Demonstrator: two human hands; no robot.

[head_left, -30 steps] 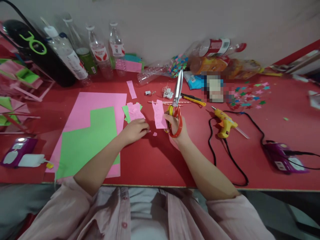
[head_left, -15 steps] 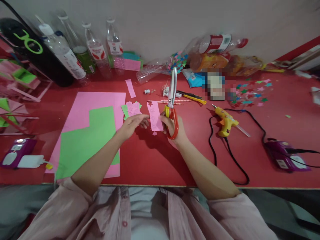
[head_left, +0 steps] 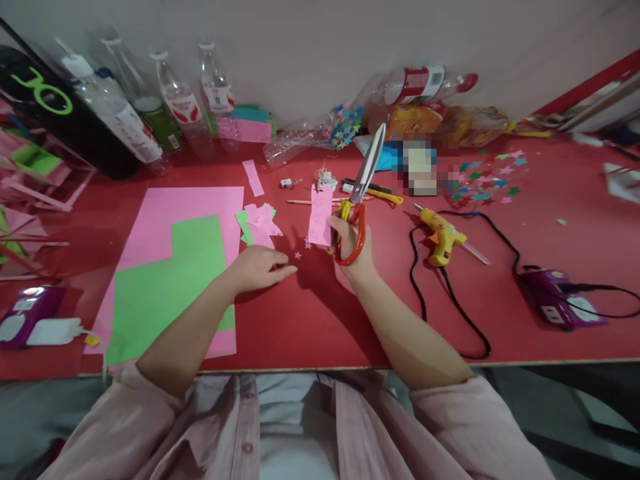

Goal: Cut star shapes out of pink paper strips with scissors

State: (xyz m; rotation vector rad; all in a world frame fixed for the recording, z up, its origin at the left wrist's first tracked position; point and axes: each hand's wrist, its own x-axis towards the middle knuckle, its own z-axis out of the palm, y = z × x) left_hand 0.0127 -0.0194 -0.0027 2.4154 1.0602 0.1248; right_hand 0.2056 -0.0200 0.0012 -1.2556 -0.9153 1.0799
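Observation:
My right hand (head_left: 351, 248) grips the red-handled scissors (head_left: 361, 183), blades closed and pointing up and to the right. The same hand pinches a pink paper strip (head_left: 320, 217) against the handles with its thumb. My left hand (head_left: 261, 268) lies on the red table (head_left: 310, 320) with its fingers stretched to the right and nothing visible in them. Its fingertips are just short of a small pink paper star (head_left: 299, 255).
A pink sheet (head_left: 165, 213) under a green sheet (head_left: 170, 280) lies at left, with paper scraps (head_left: 261, 220) beside it. A yellow glue gun (head_left: 440, 233) and purple power strip (head_left: 555, 303) are right. Bottles (head_left: 180, 100), a utility knife (head_left: 381, 193) and paper stars (head_left: 487, 177) stand behind.
My left hand left the pink strip and dropped back onto the table. The scissors tipped to the right and the strip rose slightly. A small star now lies on the table.

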